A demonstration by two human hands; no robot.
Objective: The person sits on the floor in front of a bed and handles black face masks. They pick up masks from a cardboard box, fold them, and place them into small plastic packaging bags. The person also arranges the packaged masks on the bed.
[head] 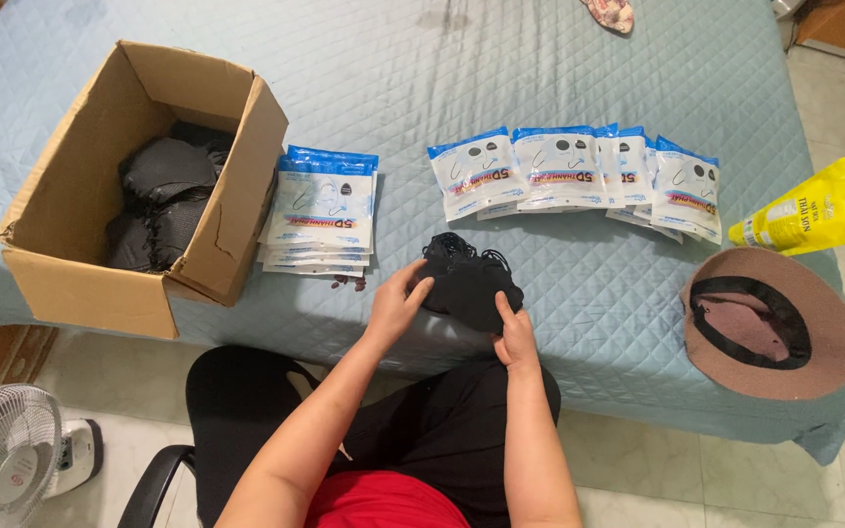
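A small pile of black face masks (466, 279) lies at the near edge of a bed covered with a pale blue quilt (540, 68). My left hand (398, 298) grips the pile's left side with fingers curled over it. My right hand (517, 332) pinches the pile's lower right edge. A stack of white and blue mask packets (323, 210) lies to the left of the pile. Several more such packets (579, 171) are fanned out in a row behind it.
An open cardboard box (139, 186) with black masks inside stands at the left on the bed. A brown brimmed hat (770, 323) lies upside down at the right, a yellow pouch (804, 210) beyond it. A white fan (2, 455) stands on the floor at lower left.
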